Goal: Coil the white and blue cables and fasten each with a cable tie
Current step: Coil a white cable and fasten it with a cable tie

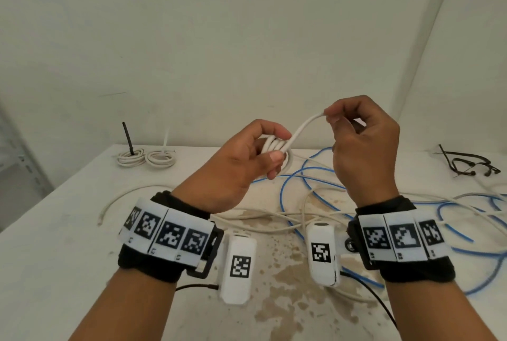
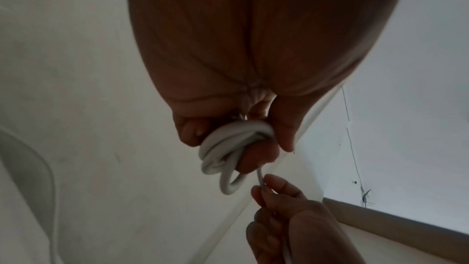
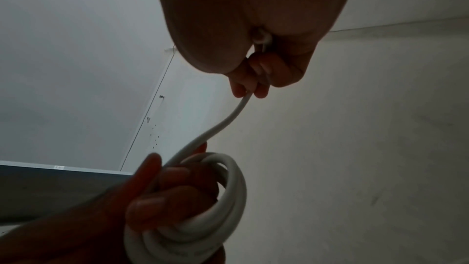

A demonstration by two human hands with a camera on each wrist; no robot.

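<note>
Above the table, my left hand (image 1: 263, 148) grips a small coil of white cable (image 1: 274, 145), thumb and fingers curled round its loops. From the coil a free length of the white cable (image 1: 304, 126) arcs up to the right, where my right hand (image 1: 332, 118) pinches it between thumb and fingertips. The left wrist view shows the coil (image 2: 228, 154) hanging under the fingers; the right wrist view shows the coil (image 3: 215, 208) and the strand (image 3: 228, 119) running up into my right hand. Loose blue cable (image 1: 290, 189) sprawls on the table under and to the right of both hands.
Two tied white coils (image 1: 146, 158) lie at the table's back left, one with a black tie, one with a white tie. Black cable ties (image 1: 463, 162) lie at the back right. More white cable (image 1: 123, 198) trails across the stained tabletop (image 1: 279, 299).
</note>
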